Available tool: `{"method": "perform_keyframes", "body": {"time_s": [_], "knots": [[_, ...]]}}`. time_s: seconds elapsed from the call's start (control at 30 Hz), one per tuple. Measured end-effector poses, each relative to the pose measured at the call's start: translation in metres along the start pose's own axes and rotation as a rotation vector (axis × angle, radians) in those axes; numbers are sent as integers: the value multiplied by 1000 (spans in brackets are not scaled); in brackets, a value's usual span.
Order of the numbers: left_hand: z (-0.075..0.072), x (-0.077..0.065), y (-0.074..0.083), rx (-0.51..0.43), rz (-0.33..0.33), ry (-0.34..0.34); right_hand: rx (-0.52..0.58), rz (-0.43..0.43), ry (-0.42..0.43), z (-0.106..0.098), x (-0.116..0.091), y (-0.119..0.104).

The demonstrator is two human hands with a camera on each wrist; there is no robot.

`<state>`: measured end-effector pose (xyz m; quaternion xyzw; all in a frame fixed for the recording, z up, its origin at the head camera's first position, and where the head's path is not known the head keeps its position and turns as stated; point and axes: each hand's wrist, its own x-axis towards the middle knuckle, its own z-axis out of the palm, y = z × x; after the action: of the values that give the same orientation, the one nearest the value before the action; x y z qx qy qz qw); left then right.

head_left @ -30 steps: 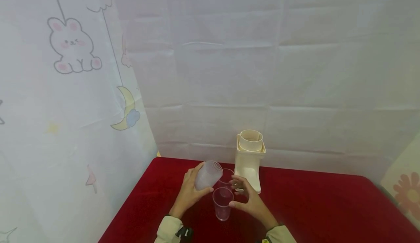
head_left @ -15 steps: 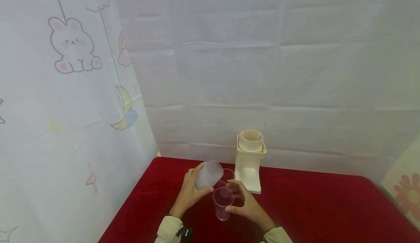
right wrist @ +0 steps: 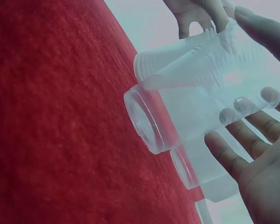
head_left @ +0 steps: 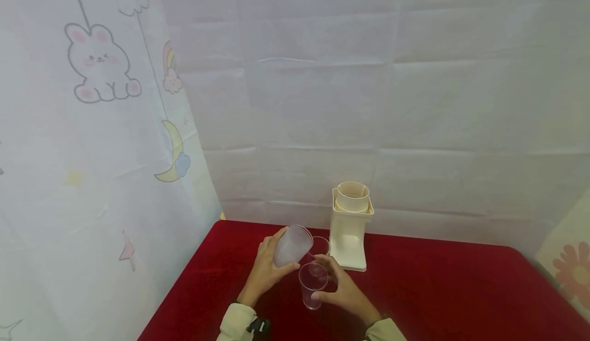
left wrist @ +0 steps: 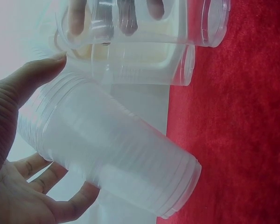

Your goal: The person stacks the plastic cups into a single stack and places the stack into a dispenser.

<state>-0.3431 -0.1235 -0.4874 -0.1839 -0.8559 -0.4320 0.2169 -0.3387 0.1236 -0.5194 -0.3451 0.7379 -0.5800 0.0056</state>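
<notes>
My left hand [head_left: 265, 272] grips a stack of nested clear plastic cups [head_left: 291, 251], tilted with its rims toward the upper right. In the left wrist view the thumb lies along one side of the stack [left wrist: 107, 144] and the fingers support the other. One clear plastic cup [head_left: 306, 285] stands upright on the red cloth in front. Around it curls my right hand [head_left: 343, 292], thumb at the near side and fingers behind. Through the wall of that cup [right wrist: 191, 107] the fingertips show in the right wrist view. Another clear cup [head_left: 321, 245] stands just behind, partly hidden.
A cream-coloured stand with a round open tube on top [head_left: 349, 233] is at the back of the table, behind the cups. Red cloth [head_left: 442, 290] covers the table. A white wall sheet [head_left: 295, 100] hangs close behind, and a printed one [head_left: 106, 151] at the left.
My right hand has moved left and closed in around the front cup. The left hand and its tilted stack have stayed in place.
</notes>
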Motion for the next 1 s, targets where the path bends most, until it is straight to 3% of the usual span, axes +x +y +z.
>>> {"method": "perform_keyframes", "body": {"time_s": [0.43, 0.7, 1.0], "knots": [[0, -3, -1, 5, -5, -5, -6, 15, -10, 7, -3, -4], [1, -1, -3, 13, 9, 10, -81, 32, 7, 9, -1, -3], [0, 0, -1, -7, -1, 4, -57, 54, 10, 12, 0, -1]]}}
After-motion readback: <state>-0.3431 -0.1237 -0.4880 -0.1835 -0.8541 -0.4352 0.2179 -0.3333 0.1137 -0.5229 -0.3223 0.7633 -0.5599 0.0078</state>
